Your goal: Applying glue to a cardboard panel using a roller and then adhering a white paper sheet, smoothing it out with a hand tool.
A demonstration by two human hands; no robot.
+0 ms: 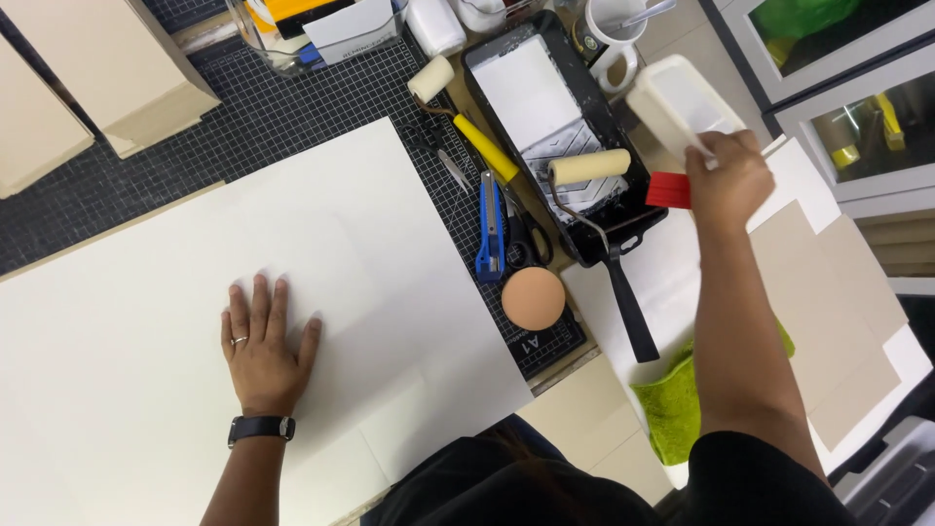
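left hand (261, 343) lies open, flat on the large white paper sheet (321, 253); right hand (726, 180) grips a white rectangular plastic tub (672, 102) above the black paint tray (584, 127).

The person wears a black short-sleeved top (584, 492), its dark fabric covering the chest and ending high on the right upper arm, so both forearms are bare. A black wristwatch with a broad black strap (261, 427) circles the left wrist. A thin silver ring (240, 340) sits on one finger of the left hand (263, 351).
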